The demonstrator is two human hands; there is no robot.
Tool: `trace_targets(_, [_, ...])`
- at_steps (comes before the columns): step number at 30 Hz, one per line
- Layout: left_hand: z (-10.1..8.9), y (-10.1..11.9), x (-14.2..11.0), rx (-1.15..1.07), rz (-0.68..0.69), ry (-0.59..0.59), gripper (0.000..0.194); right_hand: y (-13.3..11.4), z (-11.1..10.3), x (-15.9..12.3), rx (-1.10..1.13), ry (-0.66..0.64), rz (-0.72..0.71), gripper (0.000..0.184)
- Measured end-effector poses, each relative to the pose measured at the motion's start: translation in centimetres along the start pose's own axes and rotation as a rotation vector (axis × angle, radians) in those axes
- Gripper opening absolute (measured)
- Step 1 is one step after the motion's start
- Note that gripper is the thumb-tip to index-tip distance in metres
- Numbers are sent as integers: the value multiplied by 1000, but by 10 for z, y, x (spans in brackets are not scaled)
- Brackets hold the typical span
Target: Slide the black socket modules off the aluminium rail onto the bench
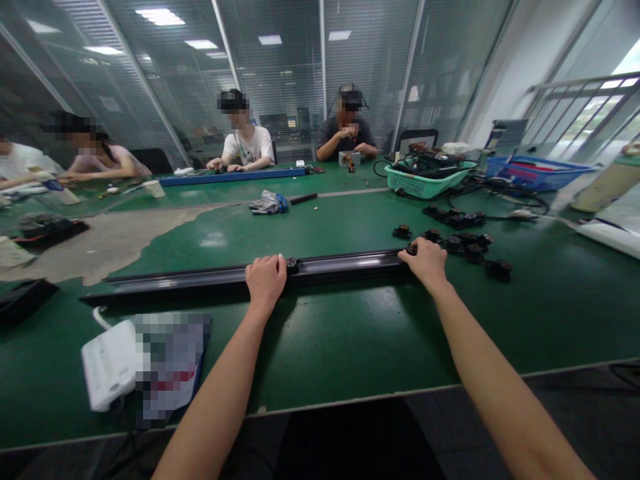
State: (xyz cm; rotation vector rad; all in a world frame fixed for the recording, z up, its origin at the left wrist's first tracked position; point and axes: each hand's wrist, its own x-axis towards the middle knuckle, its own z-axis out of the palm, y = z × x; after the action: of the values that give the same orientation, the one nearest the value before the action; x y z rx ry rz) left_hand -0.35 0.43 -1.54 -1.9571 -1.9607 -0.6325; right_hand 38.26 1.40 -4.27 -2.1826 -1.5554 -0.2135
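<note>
A long black channel rail [345, 264] lies across the green table in front of me, its left end angled slightly nearer. My left hand [266, 281] is closed over the rail near its middle, beside a small black fitting [293, 266] that sits in the channel. At the rail's right end, my right hand [428, 261] pinches a small black part [412, 249] against the channel. The fingers partly hide this part. Several similar black parts [474, 251] lie loose just beyond and to the right of my right hand.
A white box with a cable [113, 363] and a grey packet [183, 360] lie near left. Gloves [270, 203] rest farther back. A green basket of cables [425, 183] and a blue basket [543, 175] stand back right. Co-workers sit opposite, near a blue rail [235, 177].
</note>
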Motion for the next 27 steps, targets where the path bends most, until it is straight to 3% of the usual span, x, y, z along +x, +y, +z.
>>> trace_targets(21, [-4, 3, -2, 34, -23, -22, 55, 60, -13, 18, 1, 7, 241, 43])
trace_targets(27, [-5, 4, -2, 41, -32, -32, 57, 84, -20, 21, -66, -19, 425, 37])
